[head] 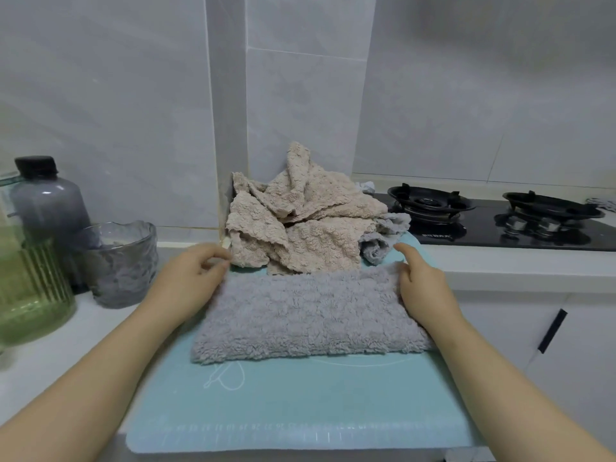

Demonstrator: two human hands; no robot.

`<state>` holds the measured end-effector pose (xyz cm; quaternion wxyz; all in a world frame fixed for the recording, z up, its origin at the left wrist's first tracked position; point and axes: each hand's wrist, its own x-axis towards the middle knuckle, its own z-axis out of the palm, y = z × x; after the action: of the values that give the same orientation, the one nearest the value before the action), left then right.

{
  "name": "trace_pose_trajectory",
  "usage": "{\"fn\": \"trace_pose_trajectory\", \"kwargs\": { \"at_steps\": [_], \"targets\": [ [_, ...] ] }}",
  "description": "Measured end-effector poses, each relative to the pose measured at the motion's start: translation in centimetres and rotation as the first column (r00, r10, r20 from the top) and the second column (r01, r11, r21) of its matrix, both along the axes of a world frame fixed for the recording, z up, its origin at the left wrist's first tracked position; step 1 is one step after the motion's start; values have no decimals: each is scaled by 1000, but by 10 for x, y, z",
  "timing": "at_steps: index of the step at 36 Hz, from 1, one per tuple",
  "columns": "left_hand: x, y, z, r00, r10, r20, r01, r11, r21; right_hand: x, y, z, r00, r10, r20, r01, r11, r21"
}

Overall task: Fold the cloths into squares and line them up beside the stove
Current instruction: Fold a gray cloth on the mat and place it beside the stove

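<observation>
Head view: the grey cloth [310, 315] is laid as a rectangle on the teal mat [300, 405], left of the stove [500, 228]. Its far corners are met by the left hand [195, 281] and right hand [421, 285]; whether either grip is pinching cannot be told. Short edges should be brought together squarely.

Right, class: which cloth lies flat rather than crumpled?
The grey cloth at the front of the teal mat, between the left hand and right hand. The beige cloths and second grey cloth behind lie crumpled.

Both forearms reach forward, left hand [195, 278] and right hand [421, 288] palm-down, fingers loosely curled, right index raised; grip unclear.
</observation>
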<state>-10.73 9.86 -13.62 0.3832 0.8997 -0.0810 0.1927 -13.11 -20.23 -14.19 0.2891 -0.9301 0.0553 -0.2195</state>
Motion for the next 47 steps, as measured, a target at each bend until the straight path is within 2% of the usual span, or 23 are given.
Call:
{"fn": "trace_pose_trajectory", "kwargs": {
  "at_steps": [2, 3, 5, 6, 9, 11, 14, 19, 21, 22, 24, 26, 27, 28, 29, 31, 32, 34, 37, 39, 42, 47],
  "targets": [
    [-14, -7, 7, 987, -140, 76, 142, 990, -16, -2, -1, 2, 999, -7, -51, 9, 1000, 22],
    [-21, -14, 11, 963, -256, 86, 254, 967, 33, -4, -2, 2, 996, -5, -89, 8, 1000, 26],
    [-33, -35, 18, 880, -475, 12, 464, 865, 193, -7, -4, 6, 987, 3, -160, 5, 999, 50],
    [-36, -47, 18, 846, -528, -70, 524, 802, 287, -10, -4, 8, 981, 15, -192, 1, 997, 83],
    [-40, -74, 7, 838, -451, -307, 542, 621, 566, -18, -5, 11, 961, 76, -268, -25, 982, 187],
    [-40, -81, -2, 857, -333, -394, 516, 547, 659, -22, -5, 13, 945, 122, -303, -41, 965, 260],
    [-40, -84, -8, 866, -260, -428, 499, 518, 695, -25, -8, 19, 931, 170, -323, -75, 956, 284],
    [-39, -87, -8, 856, -271, -441, 517, 488, 704, -23, -10, 26, 921, 182, -345, -96, 963, 252],
    [-39, -86, -4, 841, -292, -455, 539, 523, 660, -22, -6, 35, 928, 184, -323, -104, 963, 249],
    [-38, -84, -2, 834, -316, -453, 548, 575, 608, -22, -3, 40, 934, 188, -305, -111, 961, 253],
    [-34, -77, 4, 845, -355, -399, 511, 756, 409, -21, 4, 51, 942, 212, -259, -139, 952, 271],
    [-33, -67, 11, 922, -308, -235, 349, 923, 160, -20, 13, 63, 950, 223, -221, -165, 953, 253],
    [-31, -61, 14, 957, -243, -158, 252, 967, 43, -20, 18, 69, 952, 231, -201, -179, 952, 250],
    [-28, -55, 17, 976, -176, -129, 163, 981, -106, -20, 25, 74, 953, 247, -176, -196, 945, 263],
    [-25, -50, 21, 978, -148, -150, 99, 951, -293, -21, 31, 80, 952, 269, -146, -219, 931, 290],
    [-22, -40, 30, 938, -223, -265, 12, 785, -620, -21, 49, 88, 939, 334, -81, -280, 881, 382],
    [-21, -36, 32, 911, -275, -309, -23, 711, -703, -20, 59, 90, 928, 369, -53, -315, 851, 420],
    [-22, -30, 33, 887, -298, -352, -69, 670, -739, -19, 79, 92, 893, 450, -26, -390, 800, 455],
    [-23, -25, 29, 922, -227, -314, -74, 692, -718, -19, 106, 89, 795, 605, -31, -494, 677, 545],
    [-24, -22, 27, 916, -239, -324, -72, 695, -716, -18, 115, 84, 763, 646, -22, -515, 627, 585],
    [-18, -17, 18, 918, -209, -336, -75, 741, -668, -15, 118, 71, 819, 573, 16, -490, 686, 537],
    [-16, -13, 5, 935, -228, -271, 56, 851, -523, -11, 111, 47, 904, 427, 24, -399, 821, 410]
  ]
}}
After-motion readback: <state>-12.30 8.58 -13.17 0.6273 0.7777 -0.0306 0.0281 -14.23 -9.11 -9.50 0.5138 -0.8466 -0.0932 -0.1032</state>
